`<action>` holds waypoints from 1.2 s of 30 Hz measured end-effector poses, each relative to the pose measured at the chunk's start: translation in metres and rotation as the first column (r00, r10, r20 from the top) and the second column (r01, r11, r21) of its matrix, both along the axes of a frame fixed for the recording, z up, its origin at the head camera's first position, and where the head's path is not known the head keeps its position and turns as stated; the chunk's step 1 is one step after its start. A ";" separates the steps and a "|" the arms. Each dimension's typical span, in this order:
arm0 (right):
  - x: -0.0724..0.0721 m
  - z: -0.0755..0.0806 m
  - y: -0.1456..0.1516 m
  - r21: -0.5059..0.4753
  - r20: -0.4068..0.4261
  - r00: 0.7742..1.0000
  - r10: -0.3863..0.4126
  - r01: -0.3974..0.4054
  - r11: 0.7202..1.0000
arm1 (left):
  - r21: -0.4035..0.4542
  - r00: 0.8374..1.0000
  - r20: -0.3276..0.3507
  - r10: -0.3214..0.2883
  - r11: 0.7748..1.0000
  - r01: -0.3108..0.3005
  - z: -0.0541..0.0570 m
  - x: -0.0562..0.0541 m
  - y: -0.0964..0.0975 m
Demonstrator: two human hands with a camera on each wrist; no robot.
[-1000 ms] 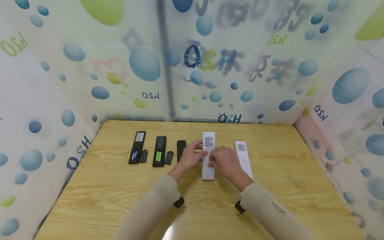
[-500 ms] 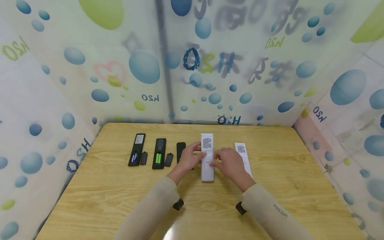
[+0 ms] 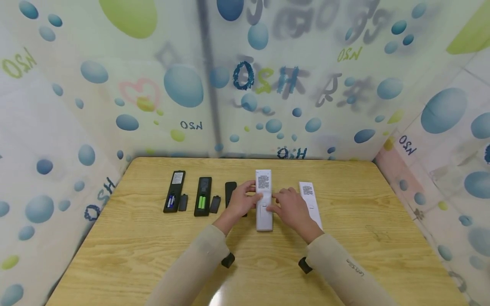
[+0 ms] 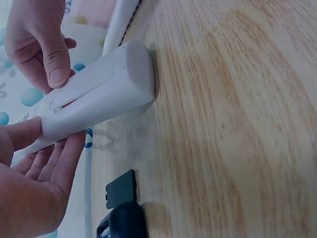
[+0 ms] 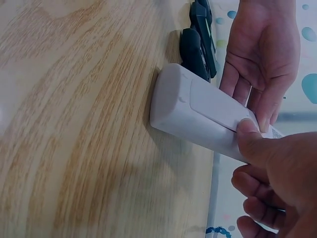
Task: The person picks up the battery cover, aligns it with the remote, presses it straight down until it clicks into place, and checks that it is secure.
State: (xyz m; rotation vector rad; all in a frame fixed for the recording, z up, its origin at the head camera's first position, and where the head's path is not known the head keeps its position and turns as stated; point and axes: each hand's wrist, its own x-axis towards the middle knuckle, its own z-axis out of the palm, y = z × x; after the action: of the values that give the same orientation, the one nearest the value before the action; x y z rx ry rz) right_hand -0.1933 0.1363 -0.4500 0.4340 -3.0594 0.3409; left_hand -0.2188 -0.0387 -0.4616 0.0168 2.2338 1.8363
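A white remote control (image 3: 264,219) lies back side up in my left hand (image 3: 240,200), its lower end touching the table in the left wrist view. The left thumb (image 4: 26,133) rests on its back, the fingers curled beneath. My right hand (image 3: 294,208) is at its right side, with the thumb (image 5: 247,134) on the edge of the battery cover (image 5: 213,106) and the other fingers bent. In the left wrist view the battery cover (image 4: 89,79) stands slightly raised along one side, with a narrow gap showing something red.
Left of the hands lie black remotes, one with blue batteries (image 3: 171,200), one with green batteries (image 3: 202,202), each beside a loose cover (image 3: 215,204). A third black remote (image 3: 230,189) is partly hidden by the left hand. Another white remote (image 3: 309,195) lies at right.
The right hand has drawn back from over the middle of the white remote to its right edge. The left hand keeps its hold, and the remote has shifted slightly left.
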 end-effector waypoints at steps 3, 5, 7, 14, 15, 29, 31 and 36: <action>0.001 0.000 0.000 0.001 0.003 1.000 0.006 -0.006 1.000 | 0.000 1.000 0.005 0.000 1.000 0.000 0.003 0.002 0.000; 0.001 0.000 -0.001 0.004 0.004 1.000 0.010 -0.010 1.000 | 0.001 1.000 0.003 0.000 1.000 0.000 0.003 0.002 0.000; 0.001 0.000 -0.001 0.004 0.000 1.000 0.015 -0.015 1.000 | 0.002 1.000 0.005 0.000 1.000 0.000 0.003 0.001 0.000; 0.001 0.001 -0.002 -0.011 -0.015 1.000 0.014 -0.014 1.000 | -0.010 1.000 0.000 0.008 1.000 -0.008 0.001 -0.001 0.000; 0.001 0.001 -0.002 -0.014 -0.008 1.000 0.006 -0.006 1.000 | -0.011 1.000 -0.002 0.007 1.000 -0.007 0.001 -0.001 0.000; -0.002 -0.003 -0.006 -0.033 0.041 0.998 -0.046 0.048 0.998 | -0.041 1.000 -0.010 0.003 0.999 -0.003 -0.001 -0.001 0.000; -0.002 -0.002 -0.006 -0.040 0.045 0.998 -0.040 0.042 0.998 | -0.039 1.000 -0.010 0.005 0.999 -0.005 -0.001 -0.002 -0.001; -0.001 -0.001 -0.004 -0.063 0.052 0.998 -0.027 0.031 0.998 | -0.035 1.000 -0.002 0.002 0.999 -0.002 -0.001 -0.001 -0.001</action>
State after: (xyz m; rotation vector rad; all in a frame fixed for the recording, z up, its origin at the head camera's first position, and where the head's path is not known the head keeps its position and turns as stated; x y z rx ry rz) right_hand -0.1944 0.1327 -0.4507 0.3837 -3.0898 0.4544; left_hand -0.2202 -0.0394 -0.4626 0.0102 2.2676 1.7985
